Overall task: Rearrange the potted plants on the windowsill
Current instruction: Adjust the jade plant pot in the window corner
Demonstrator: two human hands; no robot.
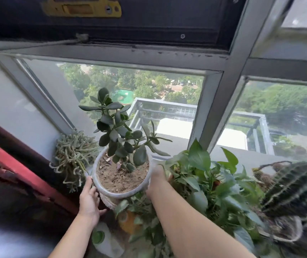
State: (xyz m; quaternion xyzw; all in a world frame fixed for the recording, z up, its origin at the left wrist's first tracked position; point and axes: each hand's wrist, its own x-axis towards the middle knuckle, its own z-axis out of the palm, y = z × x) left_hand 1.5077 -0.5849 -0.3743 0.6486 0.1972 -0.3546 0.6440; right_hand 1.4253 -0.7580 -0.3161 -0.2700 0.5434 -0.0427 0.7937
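Two hands: left hand (pixel 89 200) at 7 o'clock, right hand (pixel 157 180) at 5 o'clock. One white pot (pixel 111 192). One round cactus (pixel 295 187) at 4 o'clock. One stringy plant (pixel 72 155) at 9 o'clock. One white bottle (pixel 106 241) at 6 o'clock.

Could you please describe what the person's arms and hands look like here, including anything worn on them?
Both forearms are bare as far as the frame shows: no sleeves, gloves, watch or bracelet are visible. The left hand shows no rings on the fingers in view. The right hand is motion-blurred, so small details such as rings cannot be made out there.
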